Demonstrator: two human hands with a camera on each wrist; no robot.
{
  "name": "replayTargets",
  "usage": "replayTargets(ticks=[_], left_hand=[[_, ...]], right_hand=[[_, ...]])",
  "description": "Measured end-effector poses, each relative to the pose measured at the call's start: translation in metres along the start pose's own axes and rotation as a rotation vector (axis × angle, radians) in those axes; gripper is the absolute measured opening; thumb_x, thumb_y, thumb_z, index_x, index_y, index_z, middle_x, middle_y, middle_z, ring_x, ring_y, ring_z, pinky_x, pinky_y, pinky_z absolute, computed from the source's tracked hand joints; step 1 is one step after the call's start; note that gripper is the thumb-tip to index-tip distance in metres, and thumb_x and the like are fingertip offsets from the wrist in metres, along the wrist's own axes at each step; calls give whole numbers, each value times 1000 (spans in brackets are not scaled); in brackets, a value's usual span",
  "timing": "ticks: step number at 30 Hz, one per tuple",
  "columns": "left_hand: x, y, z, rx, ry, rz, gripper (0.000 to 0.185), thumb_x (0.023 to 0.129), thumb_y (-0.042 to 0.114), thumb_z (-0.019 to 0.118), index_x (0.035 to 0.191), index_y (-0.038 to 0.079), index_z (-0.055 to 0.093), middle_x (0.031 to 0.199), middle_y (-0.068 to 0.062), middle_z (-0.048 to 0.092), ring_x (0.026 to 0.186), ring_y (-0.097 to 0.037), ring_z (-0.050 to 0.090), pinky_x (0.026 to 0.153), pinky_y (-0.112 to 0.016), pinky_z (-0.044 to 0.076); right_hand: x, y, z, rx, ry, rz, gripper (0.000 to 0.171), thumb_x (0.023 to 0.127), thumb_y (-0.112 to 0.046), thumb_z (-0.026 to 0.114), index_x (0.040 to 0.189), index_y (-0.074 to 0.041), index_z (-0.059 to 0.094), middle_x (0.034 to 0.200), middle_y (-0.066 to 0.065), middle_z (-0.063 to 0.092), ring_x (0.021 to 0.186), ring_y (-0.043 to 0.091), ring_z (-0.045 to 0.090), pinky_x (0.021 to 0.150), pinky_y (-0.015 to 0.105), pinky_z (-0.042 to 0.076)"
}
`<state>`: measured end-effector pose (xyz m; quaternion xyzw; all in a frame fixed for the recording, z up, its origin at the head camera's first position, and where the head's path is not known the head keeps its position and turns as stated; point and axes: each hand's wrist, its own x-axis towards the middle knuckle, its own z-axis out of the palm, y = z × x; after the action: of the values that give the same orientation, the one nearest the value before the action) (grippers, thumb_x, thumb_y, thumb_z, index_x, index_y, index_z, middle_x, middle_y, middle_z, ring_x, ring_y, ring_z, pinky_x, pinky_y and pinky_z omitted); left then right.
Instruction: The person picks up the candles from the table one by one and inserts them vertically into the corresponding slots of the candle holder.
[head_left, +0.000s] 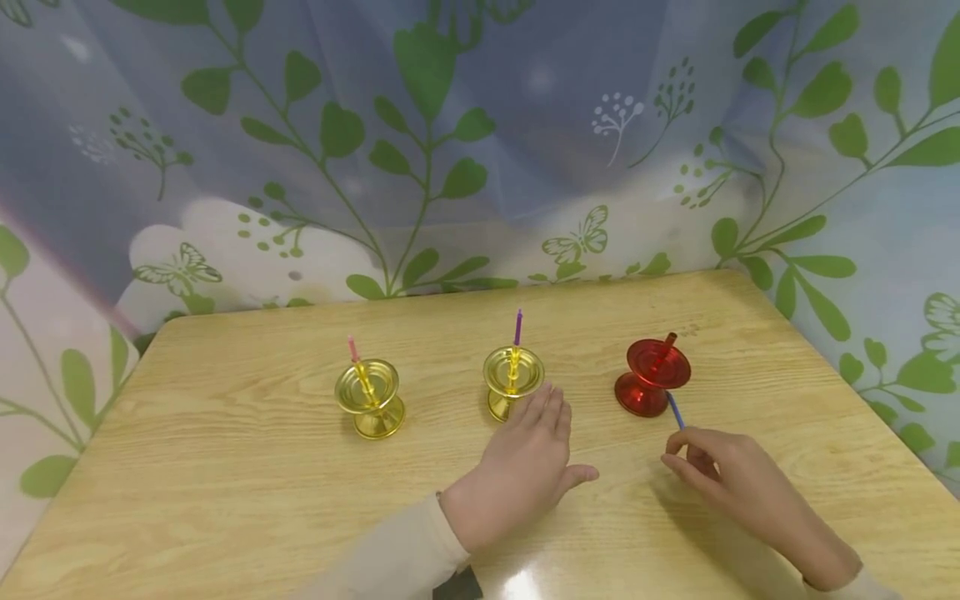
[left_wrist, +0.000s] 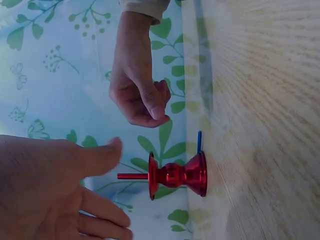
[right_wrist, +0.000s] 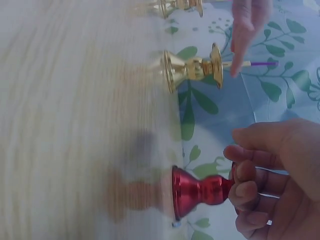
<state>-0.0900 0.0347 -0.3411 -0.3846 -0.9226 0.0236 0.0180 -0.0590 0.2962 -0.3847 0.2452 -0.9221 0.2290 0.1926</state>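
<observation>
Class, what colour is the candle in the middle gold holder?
Purple candle; the head view shows it best.

Your head camera is looking forward and down over the whole counter (head_left: 225,500). Your wrist cameras are sitting close and low, rolled sideways so the counter is standing upright. All three views are sharing the red candle holder (head_left: 651,377) (left_wrist: 177,176) (right_wrist: 200,192).

Glossy metallic gold holders (head_left: 370,398) and red holder (head_left: 651,377) stand on a smooth wood-grain table (head_left: 225,467).
</observation>
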Motion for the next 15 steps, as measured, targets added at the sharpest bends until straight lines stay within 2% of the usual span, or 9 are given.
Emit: replayTargets(ticks=[2, 5, 11, 15], left_hand=[[9, 0, 1, -5, 63, 18, 73, 100, 55, 35, 140, -5, 46, 148, -21, 39, 142, -31, 29, 116, -37, 22], [23, -1, 1, -3, 77, 37, 71, 102, 52, 32, 144, -5, 40, 152, -21, 33, 144, -32, 23, 117, -37, 18], [48, -6, 11, -44, -30, 40, 70, 103, 47, 33, 151, -3, 22, 159, -19, 15, 147, -30, 6, 118, -37, 14], [66, -3, 17, -88, -58, 15, 71, 103, 47, 31, 153, -1, 16, 160, -17, 9, 148, -28, 2, 118, -34, 11]], right_hand=[[-1, 2, -2, -8, -3, 23, 24, 77, -2, 77, 82, -21, 62, 61, -24, 38, 54, -7, 35, 47, 14, 31], [-1, 6, -5, -33, -10, 58, 21, 79, -1, 75, 82, -18, 63, 61, -23, 40, 54, -7, 35, 46, 16, 34], [-4, 15, -9, -124, -84, 139, 11, 88, 0, 63, 92, -10, 63, 62, -18, 38, 53, -4, 32, 45, 19, 30], [-5, 23, -9, -185, -179, 232, 3, 94, -5, 53, 92, -7, 53, 62, -10, 42, 55, 6, 40, 46, 26, 34]])
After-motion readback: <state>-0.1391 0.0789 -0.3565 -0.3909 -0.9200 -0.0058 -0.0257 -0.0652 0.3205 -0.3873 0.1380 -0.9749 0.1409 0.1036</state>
